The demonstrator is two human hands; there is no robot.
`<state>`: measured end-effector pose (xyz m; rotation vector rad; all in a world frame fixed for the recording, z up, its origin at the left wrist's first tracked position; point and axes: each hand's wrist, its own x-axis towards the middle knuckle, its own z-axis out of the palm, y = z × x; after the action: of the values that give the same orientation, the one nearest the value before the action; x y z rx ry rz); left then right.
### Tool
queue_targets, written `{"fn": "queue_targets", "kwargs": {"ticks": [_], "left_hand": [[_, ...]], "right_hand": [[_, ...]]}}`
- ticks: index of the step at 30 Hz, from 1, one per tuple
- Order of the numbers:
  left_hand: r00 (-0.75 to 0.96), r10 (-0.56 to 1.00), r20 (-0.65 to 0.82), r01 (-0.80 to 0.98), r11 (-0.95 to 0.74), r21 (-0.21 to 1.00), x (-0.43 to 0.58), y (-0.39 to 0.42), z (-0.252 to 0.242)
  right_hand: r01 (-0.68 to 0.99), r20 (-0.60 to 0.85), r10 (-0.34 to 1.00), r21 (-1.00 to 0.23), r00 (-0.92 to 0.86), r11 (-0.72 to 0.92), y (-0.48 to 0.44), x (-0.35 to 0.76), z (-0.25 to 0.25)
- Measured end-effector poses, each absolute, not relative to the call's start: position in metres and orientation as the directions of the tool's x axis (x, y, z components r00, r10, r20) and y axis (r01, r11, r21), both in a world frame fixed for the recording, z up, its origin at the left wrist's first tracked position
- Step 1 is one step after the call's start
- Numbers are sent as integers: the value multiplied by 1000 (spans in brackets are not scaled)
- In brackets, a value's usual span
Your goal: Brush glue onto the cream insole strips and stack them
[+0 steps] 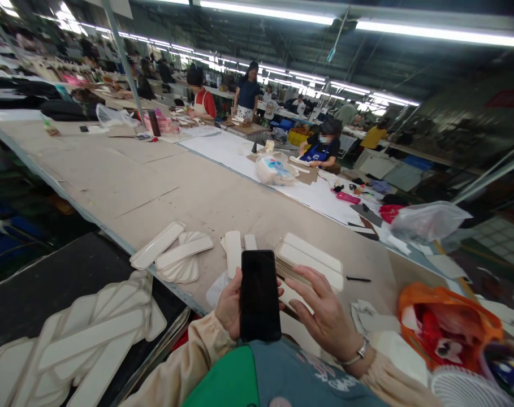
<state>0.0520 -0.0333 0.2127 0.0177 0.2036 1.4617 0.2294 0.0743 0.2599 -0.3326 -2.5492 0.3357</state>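
Observation:
A black smartphone (260, 297) with a dark screen is upright in my left hand (230, 305), whose fingers wrap round its sides. My right hand (324, 314) hovers just right of the phone, fingers spread, with nothing in it. Behind that hand lies a stack of long white rounded panels (311, 260). Further left on the table are a fanned pile of similar white strips (184, 254) and a few upright-looking white pieces (233, 253) just beyond the phone.
Many white strips (91, 333) lie heaped on a black surface at lower left. A dark pen-like stick (358, 279) rests on the long table (155, 186). An orange bag (447, 299) sits at right beside a white basket (464, 387). Across the table, a person in a blue apron (318, 152) handles white pieces.

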Motion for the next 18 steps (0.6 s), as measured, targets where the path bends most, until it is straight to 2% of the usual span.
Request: {"fn": "queue_targets", "kwargs": {"ticks": [18], "left_hand": [[62,993,-97,-988,75,134,55,-34,209]], "right_hand": [[109,498,300,-377,-813,920,68,234,254]]}}
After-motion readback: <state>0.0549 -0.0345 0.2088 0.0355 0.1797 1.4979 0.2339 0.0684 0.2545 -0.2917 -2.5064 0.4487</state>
